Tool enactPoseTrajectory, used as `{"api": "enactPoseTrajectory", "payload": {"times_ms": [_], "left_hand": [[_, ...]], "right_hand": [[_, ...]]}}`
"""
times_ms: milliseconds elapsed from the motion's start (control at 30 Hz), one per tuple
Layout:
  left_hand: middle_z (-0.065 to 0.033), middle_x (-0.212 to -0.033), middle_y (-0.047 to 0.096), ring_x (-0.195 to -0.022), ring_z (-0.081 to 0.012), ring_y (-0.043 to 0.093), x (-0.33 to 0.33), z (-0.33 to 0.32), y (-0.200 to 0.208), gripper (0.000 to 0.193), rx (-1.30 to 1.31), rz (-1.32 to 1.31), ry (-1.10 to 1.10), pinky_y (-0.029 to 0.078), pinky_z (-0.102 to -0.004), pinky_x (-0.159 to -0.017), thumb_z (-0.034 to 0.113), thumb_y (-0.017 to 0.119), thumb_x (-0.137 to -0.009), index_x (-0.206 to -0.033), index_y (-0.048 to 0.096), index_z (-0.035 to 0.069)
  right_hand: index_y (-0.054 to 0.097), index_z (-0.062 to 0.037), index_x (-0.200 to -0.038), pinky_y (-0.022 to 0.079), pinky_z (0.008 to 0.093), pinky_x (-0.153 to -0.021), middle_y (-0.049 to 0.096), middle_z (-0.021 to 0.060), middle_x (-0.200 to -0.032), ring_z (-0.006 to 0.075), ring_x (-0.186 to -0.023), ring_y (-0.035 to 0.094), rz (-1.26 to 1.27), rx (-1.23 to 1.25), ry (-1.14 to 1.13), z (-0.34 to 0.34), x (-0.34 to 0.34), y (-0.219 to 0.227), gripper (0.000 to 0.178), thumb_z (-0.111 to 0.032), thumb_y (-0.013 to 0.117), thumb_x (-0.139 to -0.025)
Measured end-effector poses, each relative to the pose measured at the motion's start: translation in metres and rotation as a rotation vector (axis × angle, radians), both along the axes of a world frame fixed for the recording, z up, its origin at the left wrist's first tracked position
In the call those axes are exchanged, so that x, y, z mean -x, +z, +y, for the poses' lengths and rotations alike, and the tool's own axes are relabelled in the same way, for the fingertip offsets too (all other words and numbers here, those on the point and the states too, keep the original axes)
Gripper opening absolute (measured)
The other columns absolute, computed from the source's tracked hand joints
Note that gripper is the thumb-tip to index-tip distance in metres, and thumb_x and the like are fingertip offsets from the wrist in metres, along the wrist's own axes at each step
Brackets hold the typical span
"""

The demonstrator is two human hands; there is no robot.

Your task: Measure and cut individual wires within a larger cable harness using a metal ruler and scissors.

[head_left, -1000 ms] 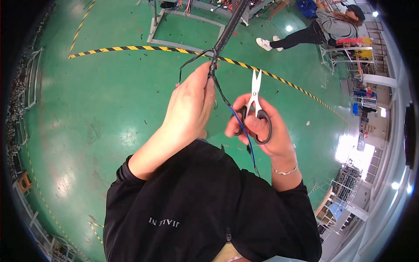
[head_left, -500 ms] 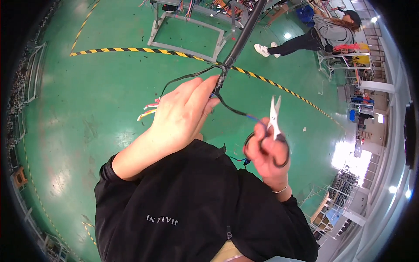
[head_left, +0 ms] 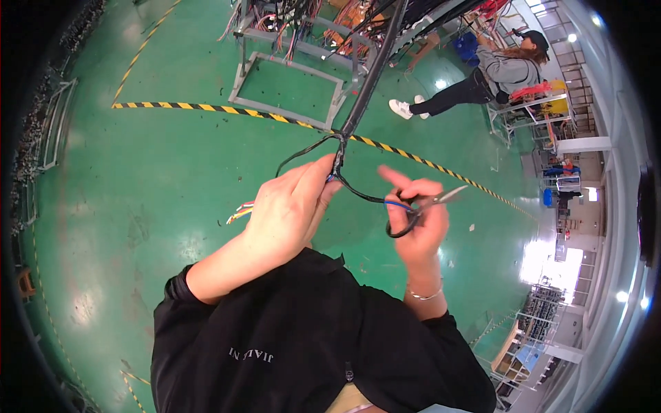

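Observation:
A thick black wire harness (head_left: 368, 89) runs down from the far side and splits into thinner branches in front of me. My left hand (head_left: 284, 217) is closed around the harness just below the split. Out past its wrist side stick loose red, white and yellow wire ends (head_left: 241, 213). One thin black branch (head_left: 297, 153) arcs to the left behind that hand. Another branch (head_left: 365, 196) reaches right and ends in a blue wire (head_left: 396, 204) at my right hand (head_left: 421, 224). That hand holds black-handled scissors (head_left: 449, 196), blades pointing right; its index finger is raised and blurred.
Grey metal frames (head_left: 289, 113) carrying bundles of coloured wires (head_left: 292, 41) stand at the far side. A person in grey (head_left: 506, 72) works at the far right near a rack (head_left: 530, 110). Yellow-black tape (head_left: 206, 107) crosses the green floor.
The scissors have turned from pointing away to pointing right, and my right hand has shifted slightly with its index finger now lifted. My left hand keeps its hold as the whole view shifts.

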State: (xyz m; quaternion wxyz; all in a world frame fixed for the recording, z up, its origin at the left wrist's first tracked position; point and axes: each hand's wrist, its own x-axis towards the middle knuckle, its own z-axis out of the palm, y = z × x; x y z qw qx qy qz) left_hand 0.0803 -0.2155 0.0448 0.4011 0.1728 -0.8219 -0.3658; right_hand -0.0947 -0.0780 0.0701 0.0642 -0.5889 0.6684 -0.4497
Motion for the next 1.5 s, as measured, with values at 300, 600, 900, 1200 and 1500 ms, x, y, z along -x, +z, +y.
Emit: {"api": "enactPoseTrajectory", "payload": {"times_ms": [300,600,900,1200,1500], "left_hand": [[-0.0165,-0.07,0.058,-0.062,-0.037,0.059,-0.001,-0.005,0.01,0.025,-0.178,-0.177,0.117,0.046,-0.0422,-0.055,0.013,0.059,-0.094,-0.115,0.054,0.0],[-0.013,-0.059,0.053,-0.05,-0.028,0.053,0.033,-0.033,-0.001,0.025,-0.418,-0.197,0.377,0.039,-0.0387,-0.049,0.022,0.052,-0.1,-0.103,0.052,-0.003],[-0.0076,-0.052,0.045,-0.044,-0.0225,0.045,0.043,-0.004,0.015,0.024,-0.367,-0.138,0.307,0.035,-0.0355,-0.045,0.023,0.058,-0.097,-0.101,0.052,0.0],[-0.0053,-0.049,0.043,-0.037,-0.0217,0.042,0.044,0.041,0.041,0.025,-0.303,-0.05,0.173,0.034,-0.0336,-0.04,0.018,0.067,-0.092,-0.097,0.048,0.002],[-0.0131,-0.054,0.055,-0.048,-0.0354,0.059,0.034,0.048,0.052,0.023,-0.269,-0.213,-0.04,0.042,-0.0426,-0.042,0.017,0.06,-0.094,-0.099,0.044,0.0]], "right_hand": [[0.046,-0.0042,-0.111,0.043,0.0286,-0.059,0.06,0.0057,-0.069,0.0143,-0.063,0.054,-0.256,0.036,-0.635,0.046,0.024,0.027,0.044,-0.014,0.077,-0.081],[0.061,-0.0041,-0.067,0.04,0.0298,-0.05,0.057,0.0029,-0.059,0.0142,-0.053,0.054,-0.539,-1.181,-0.362,0.155,0.032,-0.207,0.044,-0.043,0.078,-0.079],[0.06,-0.0025,-0.086,0.044,0.0239,-0.064,0.063,0.003,-0.076,0.0096,-0.071,0.057,-1.063,-0.638,-0.228,0.155,-0.015,-0.194,0.017,-0.017,0.064,-0.093],[0.044,-0.0018,-0.133,0.041,0.0269,-0.065,0.064,0.0158,-0.103,0.0133,-0.068,0.052,-1.299,0.318,0.13,-0.009,-0.012,-0.006,0.044,-0.02,0.056,-0.095],[0.047,0.0024,-0.112,0.049,0.023,-0.062,0.064,0.0125,-0.087,0.0167,-0.076,0.065,-0.337,0.628,-0.043,-0.038,-0.013,0.015,0.03,0.01,0.061,-0.087]]}}
